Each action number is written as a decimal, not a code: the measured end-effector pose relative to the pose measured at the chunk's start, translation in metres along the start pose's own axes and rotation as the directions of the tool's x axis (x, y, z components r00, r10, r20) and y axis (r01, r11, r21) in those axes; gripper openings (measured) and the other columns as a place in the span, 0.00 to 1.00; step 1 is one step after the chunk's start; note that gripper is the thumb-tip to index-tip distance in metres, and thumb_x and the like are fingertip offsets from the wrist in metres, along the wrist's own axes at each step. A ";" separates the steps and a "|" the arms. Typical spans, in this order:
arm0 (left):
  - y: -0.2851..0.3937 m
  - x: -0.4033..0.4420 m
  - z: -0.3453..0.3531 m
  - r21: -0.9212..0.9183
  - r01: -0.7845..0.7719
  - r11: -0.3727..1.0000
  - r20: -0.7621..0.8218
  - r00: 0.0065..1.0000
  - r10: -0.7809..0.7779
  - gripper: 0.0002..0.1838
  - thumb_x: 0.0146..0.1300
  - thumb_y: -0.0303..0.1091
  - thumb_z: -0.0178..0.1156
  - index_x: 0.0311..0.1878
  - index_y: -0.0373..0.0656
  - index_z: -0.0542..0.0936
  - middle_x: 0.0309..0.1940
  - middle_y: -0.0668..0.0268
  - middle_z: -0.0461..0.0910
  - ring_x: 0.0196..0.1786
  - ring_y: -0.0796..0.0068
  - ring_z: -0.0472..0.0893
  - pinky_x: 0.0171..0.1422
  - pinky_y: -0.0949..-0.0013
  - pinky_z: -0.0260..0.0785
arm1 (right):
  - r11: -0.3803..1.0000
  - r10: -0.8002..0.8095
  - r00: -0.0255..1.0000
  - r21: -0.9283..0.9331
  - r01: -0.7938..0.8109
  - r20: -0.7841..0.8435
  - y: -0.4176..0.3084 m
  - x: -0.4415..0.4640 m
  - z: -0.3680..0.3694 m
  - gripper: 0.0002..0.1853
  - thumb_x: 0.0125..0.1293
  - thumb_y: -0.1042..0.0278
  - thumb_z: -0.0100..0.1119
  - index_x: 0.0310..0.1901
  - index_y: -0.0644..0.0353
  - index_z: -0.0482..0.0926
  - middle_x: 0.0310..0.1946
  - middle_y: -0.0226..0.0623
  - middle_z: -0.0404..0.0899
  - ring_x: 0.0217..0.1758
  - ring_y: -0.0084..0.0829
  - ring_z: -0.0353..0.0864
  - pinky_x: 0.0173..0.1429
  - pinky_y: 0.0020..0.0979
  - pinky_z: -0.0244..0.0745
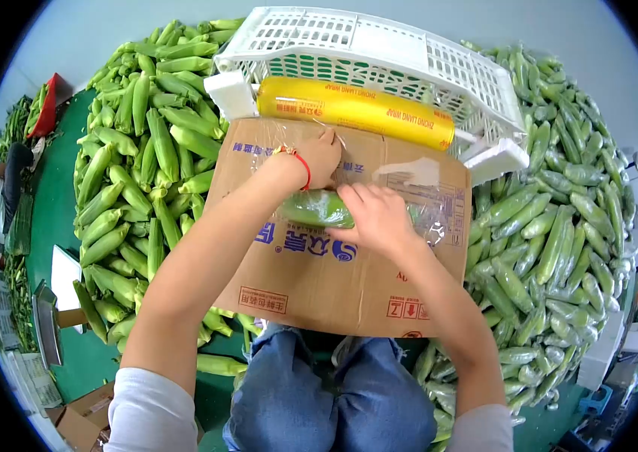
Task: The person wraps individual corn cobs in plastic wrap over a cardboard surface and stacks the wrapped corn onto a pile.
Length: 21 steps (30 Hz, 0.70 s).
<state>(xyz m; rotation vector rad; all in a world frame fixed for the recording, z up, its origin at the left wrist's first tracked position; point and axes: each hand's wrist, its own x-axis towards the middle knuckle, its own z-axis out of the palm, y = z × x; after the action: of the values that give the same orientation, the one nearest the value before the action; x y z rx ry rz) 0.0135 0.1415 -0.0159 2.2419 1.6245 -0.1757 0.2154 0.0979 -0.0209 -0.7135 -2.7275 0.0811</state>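
My right hand (379, 218) is curled around the film-wrapped corn ear (317, 209), probably light, firm and slick, best gripped round its middle, which lies on the cardboard (311, 290) just to the near side of my left hand (321, 158), whose grip I cannot tell.

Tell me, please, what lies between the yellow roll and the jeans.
The head view shows cardboard, with clear film, a corn cob, the left hand and right hand over it.
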 end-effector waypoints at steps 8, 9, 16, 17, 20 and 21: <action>0.002 -0.017 -0.001 -0.188 -0.036 0.982 -0.185 0.983 0.001 0.36 0.54 0.44 0.68 0.62 0.32 0.70 0.66 0.47 0.65 0.68 0.49 0.66 0.70 0.59 0.62 | 0.923 -0.194 0.719 0.372 -0.096 0.667 -0.062 -0.073 -0.091 0.32 0.54 0.36 0.63 0.46 0.60 0.75 0.31 0.43 0.81 0.37 0.41 0.83 0.39 0.38 0.78; 0.002 -0.031 -0.005 -0.337 -0.100 0.936 -0.322 0.946 -0.016 0.33 0.56 0.43 0.67 0.62 0.35 0.71 0.65 0.49 0.67 0.67 0.49 0.67 0.70 0.59 0.63 | 0.882 -0.141 0.765 0.431 -0.191 0.628 -0.066 -0.094 -0.091 0.33 0.55 0.36 0.62 0.49 0.61 0.75 0.33 0.43 0.81 0.38 0.40 0.84 0.39 0.39 0.79; 0.099 -0.112 0.028 -0.273 -0.547 0.791 -0.895 0.445 0.000 0.34 0.59 0.37 0.62 0.70 0.48 0.66 0.67 0.45 0.65 0.68 0.45 0.67 0.69 0.43 0.62 | -0.717 -0.028 0.613 0.411 -0.563 0.790 -0.069 -0.093 -0.077 0.38 0.69 0.34 0.41 0.64 0.65 0.63 0.28 0.46 0.77 0.25 0.37 0.79 0.27 0.33 0.76; 0.100 -0.107 0.025 -0.551 -0.787 0.279 -0.833 0.537 -0.131 0.32 0.60 0.35 0.60 0.69 0.48 0.66 0.63 0.46 0.68 0.63 0.46 0.71 0.65 0.45 0.66 | -0.865 -0.282 0.762 0.189 -0.465 0.584 -0.070 -0.082 -0.066 0.40 0.69 0.32 0.39 0.65 0.64 0.61 0.26 0.46 0.75 0.21 0.36 0.76 0.23 0.34 0.74; 0.106 -0.107 0.014 -0.380 -0.402 -0.833 -0.587 0.801 -0.119 0.23 0.64 0.32 0.55 0.62 0.47 0.67 0.47 0.50 0.75 0.48 0.53 0.79 0.52 0.51 0.75 | -0.897 -0.352 0.911 -0.200 -0.394 -0.212 -0.105 -0.058 -0.010 0.44 0.67 0.27 0.31 0.68 0.62 0.57 0.22 0.45 0.71 0.15 0.33 0.71 0.16 0.32 0.69; 0.100 -0.103 0.015 -0.381 -0.434 -0.817 -0.593 0.792 -0.144 0.18 0.64 0.31 0.54 0.58 0.46 0.68 0.41 0.54 0.75 0.43 0.56 0.79 0.47 0.55 0.77 | -0.858 -0.388 0.911 -0.305 -0.413 -0.142 -0.103 -0.060 -0.012 0.48 0.63 0.28 0.47 0.70 0.62 0.52 0.31 0.48 0.74 0.21 0.34 0.76 0.22 0.30 0.71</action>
<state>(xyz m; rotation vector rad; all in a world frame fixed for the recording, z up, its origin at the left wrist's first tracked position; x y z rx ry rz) 0.0748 0.0173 0.0236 0.4686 0.0248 1.5294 0.2202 -0.0218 -0.0136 -0.7538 -0.4561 -3.0498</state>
